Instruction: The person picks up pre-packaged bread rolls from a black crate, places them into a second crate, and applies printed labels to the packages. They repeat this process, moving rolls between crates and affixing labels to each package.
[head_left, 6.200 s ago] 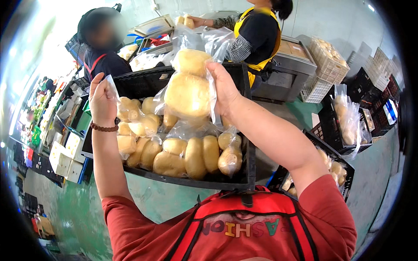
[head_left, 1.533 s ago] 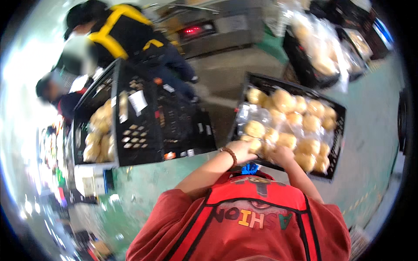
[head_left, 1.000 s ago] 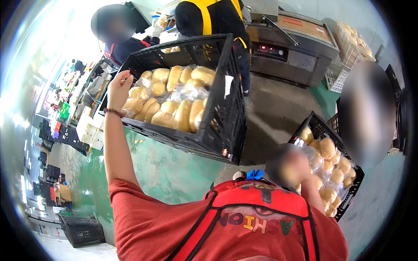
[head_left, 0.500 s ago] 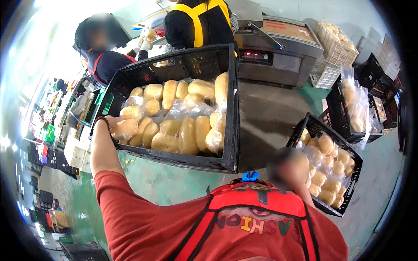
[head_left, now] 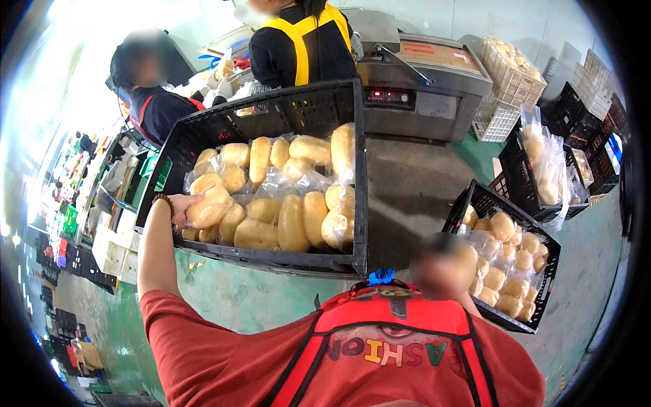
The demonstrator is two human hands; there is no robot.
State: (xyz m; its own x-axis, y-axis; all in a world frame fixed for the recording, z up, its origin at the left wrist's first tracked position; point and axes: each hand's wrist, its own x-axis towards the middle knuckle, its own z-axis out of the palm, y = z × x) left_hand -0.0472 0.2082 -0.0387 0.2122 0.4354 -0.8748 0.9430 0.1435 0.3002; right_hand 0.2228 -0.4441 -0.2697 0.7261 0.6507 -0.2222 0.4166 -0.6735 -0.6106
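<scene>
We have the left hand (head_left: 181,207) inside the large black crate (head_left: 361,183), at its near left corner, with its grip closed on the left end of a bag of pale yellow potatoes (head_left: 210,205); most of the fingers are hidden. The bag lies aslant beside the other bags (head_left: 291,220) in the near part of the crate. To handle it well, we should carry the weight from beneath with the fingers and press only lightly with the thumb: the clear film is probably slick, and pinching film alone could let the load slip or tear the bag. We should guide it clear of the crate wall and level it, so that it does not ride on its neighbours. The right hand (head_left: 439,268) is blurred, just left of the smaller black crate (head_left: 550,277); we cannot tell the state of its grip, so its hold should be confirmed before any lift.
</scene>
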